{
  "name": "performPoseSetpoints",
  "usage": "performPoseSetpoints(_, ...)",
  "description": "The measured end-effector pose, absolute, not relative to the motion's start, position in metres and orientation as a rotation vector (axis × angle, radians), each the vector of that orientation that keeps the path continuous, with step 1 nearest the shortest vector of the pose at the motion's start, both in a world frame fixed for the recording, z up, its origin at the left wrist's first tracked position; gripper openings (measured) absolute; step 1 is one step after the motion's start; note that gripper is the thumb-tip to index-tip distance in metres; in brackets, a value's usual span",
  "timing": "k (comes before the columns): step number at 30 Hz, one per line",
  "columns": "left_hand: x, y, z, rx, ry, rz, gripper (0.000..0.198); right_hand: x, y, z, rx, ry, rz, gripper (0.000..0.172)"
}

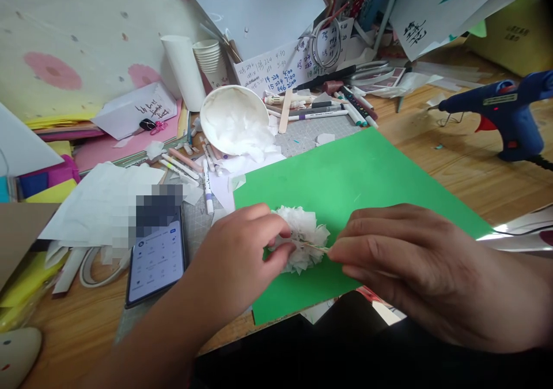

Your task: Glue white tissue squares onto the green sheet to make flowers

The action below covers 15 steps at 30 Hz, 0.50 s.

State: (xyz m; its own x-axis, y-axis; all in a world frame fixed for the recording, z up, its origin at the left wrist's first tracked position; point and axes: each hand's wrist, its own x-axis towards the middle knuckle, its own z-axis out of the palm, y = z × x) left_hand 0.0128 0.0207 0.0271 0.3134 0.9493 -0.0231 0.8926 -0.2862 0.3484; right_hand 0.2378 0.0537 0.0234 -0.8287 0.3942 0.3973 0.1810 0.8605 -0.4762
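Our left hand (242,253): fingers curled about the left side of a small white ruffled tissue-paper flower (303,234), gripping it with thumb below and fingertips above.

Our right hand (415,268): fingertips pinched together on a thin tan strand (317,247) that ran from them into the middle of the flower. We could not tell whether it was thread, wire or a stalk.

Flower: held between the two hands, just above or resting on a bright green sheet of card (367,170), near that sheet's front edge.

Green card: lay flat on a light wooden tabletop (470,170), slightly turned, with its near corner overhanging the table edge.

Smartphone with lit screen (156,262): flat on the table, just left of our left forearm, its upper part blurred out.

White paper bowl (235,118): tipped on its side beyond the green card, with crumpled white tissue inside.

Stack of white paper cups (209,55): upright behind the bowl, beside a rolled white sheet.

Loose marker pens (328,111): scattered at the far edge of the card.

Blue hot-glue gun with red trigger (505,112): on its stand at far right, well apart from both hands.
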Motion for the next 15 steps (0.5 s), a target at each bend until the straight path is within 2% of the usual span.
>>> performPoseSetpoints(9, 0.014, 0.019, 0.023, 2.327, 1.599, 0.263, 0.009, 0.257, 0.052, 0.026, -0.569, -2.337, 0.588, 0.01)
performPoseSetpoints(15, 0.01, 0.015, 0.027, 2.414, 1.437, 0.146, 0.018, 0.252, 0.058, 0.026, -0.533, -2.29, 0.773, 0.015)
